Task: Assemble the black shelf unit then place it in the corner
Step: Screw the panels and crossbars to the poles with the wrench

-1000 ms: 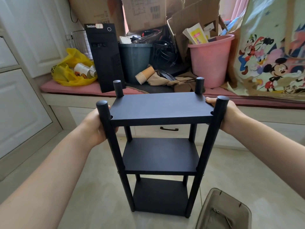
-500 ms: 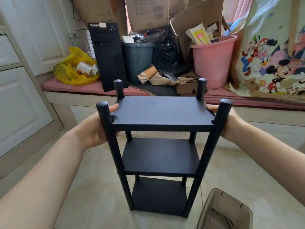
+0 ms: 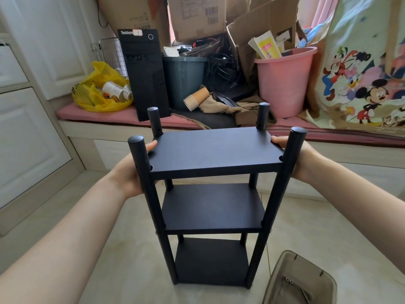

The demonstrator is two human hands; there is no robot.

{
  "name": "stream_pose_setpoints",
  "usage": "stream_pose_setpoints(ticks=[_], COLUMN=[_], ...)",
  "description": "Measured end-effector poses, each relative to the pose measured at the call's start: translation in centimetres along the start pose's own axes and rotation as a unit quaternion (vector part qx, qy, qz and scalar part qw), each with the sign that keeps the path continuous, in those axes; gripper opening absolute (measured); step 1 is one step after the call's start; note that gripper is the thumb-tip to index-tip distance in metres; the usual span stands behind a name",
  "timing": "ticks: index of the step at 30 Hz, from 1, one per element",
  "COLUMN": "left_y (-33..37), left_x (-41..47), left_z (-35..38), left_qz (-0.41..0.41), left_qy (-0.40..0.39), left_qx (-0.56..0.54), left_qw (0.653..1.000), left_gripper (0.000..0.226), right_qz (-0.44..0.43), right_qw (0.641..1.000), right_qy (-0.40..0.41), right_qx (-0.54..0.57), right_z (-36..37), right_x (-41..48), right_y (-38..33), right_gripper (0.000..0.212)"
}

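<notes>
Black shelf unit (image 3: 215, 154), what do we make of it?

We see three flat, matte, rectangular boards set on four smooth round posts. It stands upright over the glossy beige floor tiles (image 3: 135, 260), in front of the pink-cushioned window seat (image 3: 92, 115). Whether its feet touch the tiles we cannot tell.

And our hands?

Our left grip (image 3: 126, 174) clasps the top board's left short edge, thumb lying on top. Our right grip (image 3: 306, 165) clasps the opposite edge the same way.

Any writing we can read?

The black computer tower (image 3: 143, 73) on the seat says ThinkCentre, partly under a pale sticker. The cardboard boxes (image 3: 197, 16) carry barcodes and print too small for us. Near them we see a smooth pink plastic bucket (image 3: 285, 84), a crinkled yellow plastic bag (image 3: 96, 93), a stack of ribbed paper cups (image 3: 196, 99) lying on its side, and a cloth (image 3: 361, 91) printed with Mickey Mouse. A translucent plastic box (image 3: 306, 279) sits at the lower right.
</notes>
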State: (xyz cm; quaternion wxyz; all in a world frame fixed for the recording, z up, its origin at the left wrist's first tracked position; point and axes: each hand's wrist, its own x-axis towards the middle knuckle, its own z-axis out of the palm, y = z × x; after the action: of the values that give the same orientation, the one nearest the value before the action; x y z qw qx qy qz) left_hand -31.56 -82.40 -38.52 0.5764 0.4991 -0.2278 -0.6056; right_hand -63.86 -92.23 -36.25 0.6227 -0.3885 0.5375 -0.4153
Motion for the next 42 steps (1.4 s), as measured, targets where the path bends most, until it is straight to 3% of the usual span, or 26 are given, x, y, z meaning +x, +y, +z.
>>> stream_pose_setpoints(ticks=[6,11,17,20,27,32,34,39,42], left_y=[-0.1,-0.6,-1.8,-2.8,-4.7,-5.6,-6.1,-7.1,-7.0], left_x=[-0.4,-0.9,-1.7,-2.4,-4.2,-5.4,-5.7,-6.1,-6.1], left_z=[0.8,1.3,2.0,3.0,5.3,7.2,7.8,8.4,8.0], left_qz=[0.007,0.025,0.069,0.094,0.129,0.125,0.12,0.106,0.11], left_qy=[0.041,0.063,0.063,0.036,0.062,0.085,0.089,0.091,0.059], left_qx=[-0.016,-0.031,-0.041,-0.053,-0.061,-0.072,-0.072,-0.081,-0.069], left_qw=[0.999,0.997,0.995,0.994,0.988,0.986,0.986,0.987,0.99], left_gripper=[0.018,0.018,0.016,0.017,0.018,0.035,0.042,0.041,0.028], right_qz=[-0.011,-0.1,-0.187,-0.187,-0.117,0.028,0.036,0.021,0.029], right_qw=[1.0,0.987,0.963,0.963,0.985,0.998,0.993,0.988,0.983], right_qy=[0.014,0.056,0.136,0.158,0.125,-0.059,-0.111,-0.118,-0.118], right_qx=[0.015,-0.109,-0.137,-0.116,0.017,0.021,0.026,0.096,0.141], right_z=[-0.6,-1.9,-3.2,-3.0,-1.9,0.8,1.8,3.6,3.9], right_x=[0.1,-0.4,-1.5,-2.0,-3.9,-6.0,-6.0,-5.2,-4.6], right_y=[0.2,0.8,1.0,1.8,2.4,3.4,3.4,3.3,3.3], right_gripper=[0.024,0.026,0.016,0.017,0.033,0.033,0.03,0.025,0.031])
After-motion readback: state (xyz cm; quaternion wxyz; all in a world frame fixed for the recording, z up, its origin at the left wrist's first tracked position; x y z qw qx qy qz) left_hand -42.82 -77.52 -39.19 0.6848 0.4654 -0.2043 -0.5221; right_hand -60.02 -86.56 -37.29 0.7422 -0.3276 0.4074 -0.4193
